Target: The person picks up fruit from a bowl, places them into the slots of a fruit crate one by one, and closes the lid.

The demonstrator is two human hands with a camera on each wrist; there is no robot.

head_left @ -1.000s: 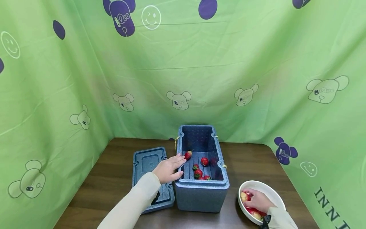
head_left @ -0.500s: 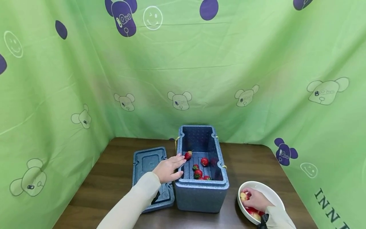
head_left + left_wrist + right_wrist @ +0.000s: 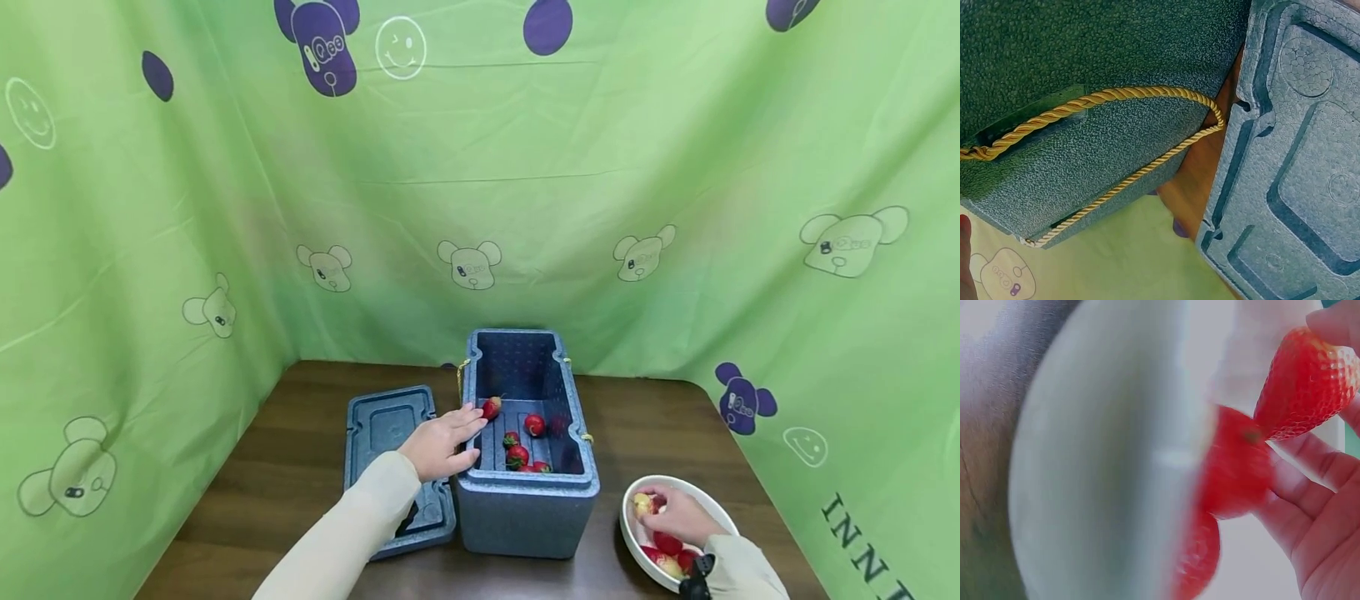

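Blue box (image 3: 528, 518) and white bowl (image 3: 708, 502) both hold strawberries (image 3: 517, 455).

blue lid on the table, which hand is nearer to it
Left. The left hand rests on the rim of the blue box, close to the lid; the right hand is in the white bowl, past the box.

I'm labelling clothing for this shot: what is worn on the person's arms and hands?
The left sleeve and right sleeve are plain, off-white and reach the wrists. The left hand and right hand wear no gloves. A small black object sits at the right wrist; a dark piece, too small to make out, shows by the left wrist.
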